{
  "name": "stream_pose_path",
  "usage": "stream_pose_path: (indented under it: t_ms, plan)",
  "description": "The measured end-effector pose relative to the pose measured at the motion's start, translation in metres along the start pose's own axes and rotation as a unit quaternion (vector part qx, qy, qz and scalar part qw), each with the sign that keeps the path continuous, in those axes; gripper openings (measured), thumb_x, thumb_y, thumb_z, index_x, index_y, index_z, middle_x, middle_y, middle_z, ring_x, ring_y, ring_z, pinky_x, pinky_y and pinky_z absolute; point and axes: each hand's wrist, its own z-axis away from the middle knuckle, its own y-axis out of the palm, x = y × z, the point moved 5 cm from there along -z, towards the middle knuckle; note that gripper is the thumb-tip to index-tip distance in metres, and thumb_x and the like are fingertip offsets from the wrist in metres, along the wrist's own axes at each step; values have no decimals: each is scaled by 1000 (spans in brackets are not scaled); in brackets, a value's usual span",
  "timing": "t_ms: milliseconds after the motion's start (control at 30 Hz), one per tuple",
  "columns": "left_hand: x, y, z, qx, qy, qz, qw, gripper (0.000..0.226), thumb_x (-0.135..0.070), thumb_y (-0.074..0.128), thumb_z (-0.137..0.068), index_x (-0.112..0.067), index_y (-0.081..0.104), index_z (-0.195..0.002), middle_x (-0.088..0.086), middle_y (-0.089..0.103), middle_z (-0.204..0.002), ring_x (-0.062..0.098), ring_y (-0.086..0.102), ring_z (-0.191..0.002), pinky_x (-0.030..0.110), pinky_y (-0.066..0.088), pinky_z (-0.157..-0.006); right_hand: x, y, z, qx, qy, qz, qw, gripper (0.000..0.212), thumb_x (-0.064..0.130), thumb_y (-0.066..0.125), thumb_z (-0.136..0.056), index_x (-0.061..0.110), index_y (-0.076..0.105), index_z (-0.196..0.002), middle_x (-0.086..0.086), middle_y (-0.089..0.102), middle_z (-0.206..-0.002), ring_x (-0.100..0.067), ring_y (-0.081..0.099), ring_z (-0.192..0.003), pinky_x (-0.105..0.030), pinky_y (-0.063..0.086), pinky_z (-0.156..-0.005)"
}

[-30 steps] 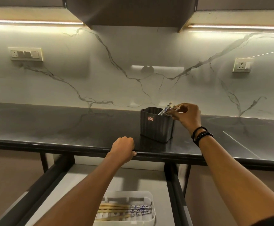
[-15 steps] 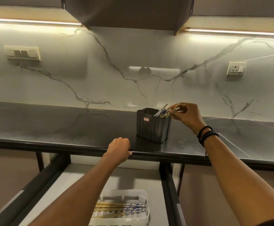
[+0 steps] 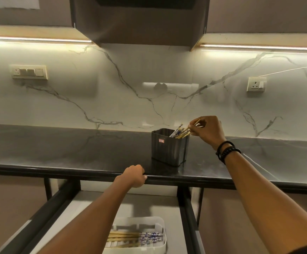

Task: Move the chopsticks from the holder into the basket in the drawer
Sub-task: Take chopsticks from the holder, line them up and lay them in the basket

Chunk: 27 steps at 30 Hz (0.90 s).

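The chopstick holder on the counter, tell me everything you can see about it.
The holder is a dark grey, squarish tub with rounded corners and ribbed walls, seemingly plastic, with a small red label near its rim. It stands upright on the dark counter near the front edge. Several chopsticks lean out toward its right, and the right hand pinches some just above the rim.

Two hands, one holder, one basket
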Motion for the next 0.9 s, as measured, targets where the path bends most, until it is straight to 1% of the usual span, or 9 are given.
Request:
stream_pose_path:
  t_ms: [67, 133, 233, 367, 467, 633, 700, 767, 900]
  plan:
    - [3, 7, 3, 23, -10, 1, 1000, 40, -37, 42, -100, -10, 50, -128, 12, 50, -134, 29, 47, -123, 48, 35, -106, 8, -6, 6, -5, -9, 0, 1000, 11, 7, 76, -81, 2, 74, -91, -15, 73, -85, -27, 74, -75, -45, 62, -74]
    - [3, 13, 8, 6, -15, -11, 1000, 45, -41, 40, -100, -15, 43, -136, 9, 33, -152, 35, 22, -142, 63, 15, -112, 17, -13, 12, -13, -24, 8, 1000, 11, 8, 76, -81, 2, 75, -91, -15, 73, -85, -27, 73, -75, -45, 62, -72]
    - [-2, 19, 16, -39, -16, 37, 998, 49, -43, 37, -100, -20, 38, -143, 4, 21, -159, 34, 10, -147, 64, 9, -111, 29, -25, 18, -27, -47, 20, 998, 8, 8, 76, -81, 4, 76, -88, -12, 73, -83, -26, 73, -76, -46, 61, -73]
    - [-16, 15, 29, -76, -1, 116, 990, 53, -43, 36, -101, -17, 34, -147, 7, 27, -157, 32, 18, -145, 57, 18, -115, 44, -43, 27, -49, -66, 31, 996, 10, 10, 76, -81, 3, 76, -89, -13, 74, -84, -27, 72, -82, -47, 60, -77]
    - [-32, 2, 41, -112, 21, 172, 978, 52, -41, 39, -101, -13, 38, -145, 8, 43, -148, 27, 37, -137, 44, 31, -112, 59, -53, 39, -59, -83, 41, 994, 12, 10, 75, -82, 2, 76, -90, -14, 74, -83, -27, 72, -79, -46, 60, -77]
    - [-60, -27, 64, -150, 58, 246, 956, 44, -37, 41, -101, -13, 50, -136, 7, 62, -124, 18, 56, -110, 31, 40, -90, 80, -66, 57, -83, -108, 47, 990, 12, 10, 74, -82, 3, 77, -90, -11, 75, -84, -23, 72, -77, -42, 61, -77]
    - [-65, -35, 70, -161, 70, 271, 946, 26, -38, 40, -101, -27, 62, -112, -4, 64, -100, 6, 55, -88, 27, 39, -81, 86, -69, 65, -88, -109, 40, 989, 11, 11, 74, -82, 5, 77, -90, -9, 75, -84, -23, 72, -77, -42, 61, -78]
    - [-70, -45, 79, -172, 72, 290, 939, 24, -40, 39, -101, -38, 49, -79, -15, 51, -77, -3, 44, -68, 21, 39, -67, 92, -72, 73, -90, -111, 33, 989, 10, 11, 74, -83, 6, 77, -90, -10, 75, -84, -24, 73, -77, -43, 60, -78]
    - [-72, -58, 92, -190, 53, 341, 919, 41, -42, 38, -101, -22, 43, -65, -4, 45, -62, 8, 42, -58, 24, 36, -58, 99, -74, 90, -94, -117, 15, 989, 13, 13, 74, -84, 5, 76, -94, -11, 76, -87, -24, 73, -78, -45, 60, -79]
